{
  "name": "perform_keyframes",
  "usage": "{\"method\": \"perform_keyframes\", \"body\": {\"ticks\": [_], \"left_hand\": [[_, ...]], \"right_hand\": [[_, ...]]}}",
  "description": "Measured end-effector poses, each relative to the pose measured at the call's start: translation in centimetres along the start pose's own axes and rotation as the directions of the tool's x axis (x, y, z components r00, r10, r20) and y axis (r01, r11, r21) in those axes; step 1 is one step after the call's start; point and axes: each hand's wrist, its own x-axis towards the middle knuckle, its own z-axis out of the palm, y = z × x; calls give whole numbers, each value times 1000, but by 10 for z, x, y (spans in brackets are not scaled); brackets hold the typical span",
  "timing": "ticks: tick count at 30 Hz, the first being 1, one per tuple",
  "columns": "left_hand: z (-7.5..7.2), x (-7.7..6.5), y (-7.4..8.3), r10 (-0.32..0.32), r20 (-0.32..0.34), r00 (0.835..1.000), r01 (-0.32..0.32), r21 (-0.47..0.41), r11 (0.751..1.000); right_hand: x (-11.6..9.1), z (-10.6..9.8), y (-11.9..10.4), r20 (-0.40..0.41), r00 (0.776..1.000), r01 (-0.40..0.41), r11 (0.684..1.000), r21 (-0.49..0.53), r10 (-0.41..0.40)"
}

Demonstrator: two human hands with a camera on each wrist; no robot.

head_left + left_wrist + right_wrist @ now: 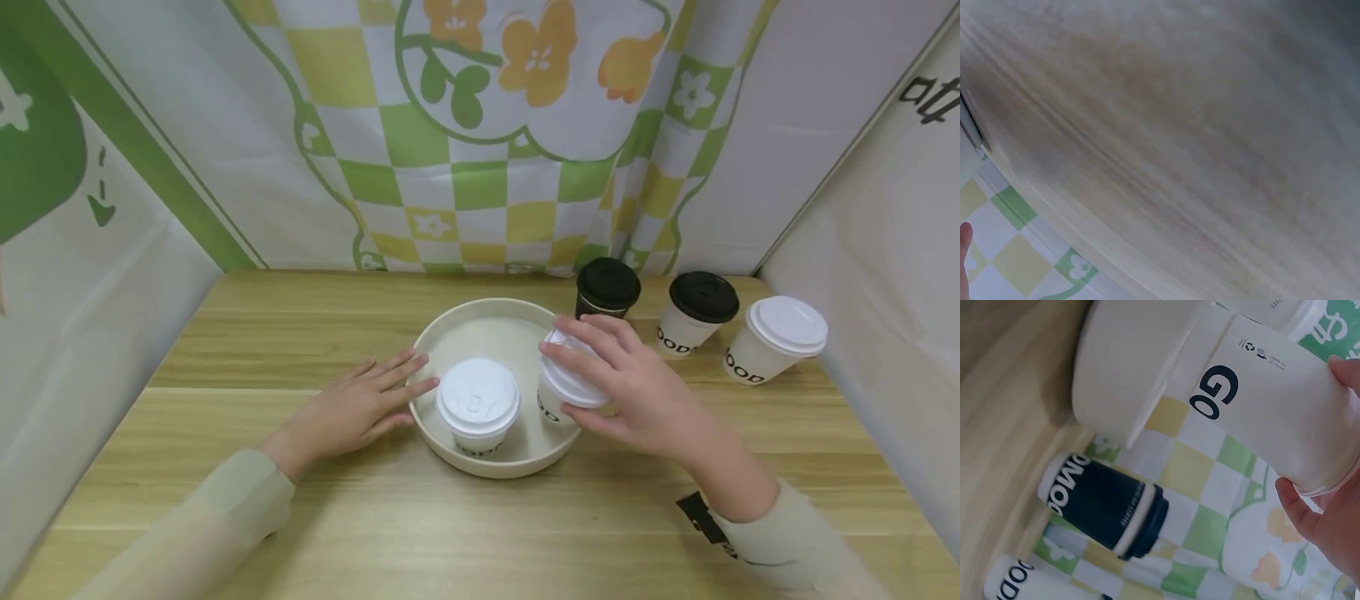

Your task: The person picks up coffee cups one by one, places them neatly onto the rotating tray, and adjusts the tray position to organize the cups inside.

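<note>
My right hand (630, 383) grips a white paper coffee cup (553, 407) from above, fingers curled round its white lid. In the right wrist view the same cup (1272, 406) shows dark lettering, close over the tray's rim. A second white-lidded coffee cup (478, 398) stands upright on the left of the round cream tray (468, 321). Beside it, my left hand (363, 406) has its fingers spread and straight, fingertips right at the tray's left rim. Only a fingertip (965, 240) of it shows in the left wrist view.
Behind the right hand stands a dark cup with a black lid (608, 286). Farther right are a white cup with a black lid (699, 310) and one with a white lid (776, 337). A checkered curtain (480, 183) hangs at the wooden table's (480, 542) back edge.
</note>
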Motion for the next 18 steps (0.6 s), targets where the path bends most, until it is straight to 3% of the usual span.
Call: {"method": "perform_keyframes", "body": {"ticks": [18], "left_hand": [[3, -1, -2, 5, -14, 1000, -5, -3, 1000]], "right_hand": [[-6, 27, 0, 114, 993, -44, 999, 18, 41]]}}
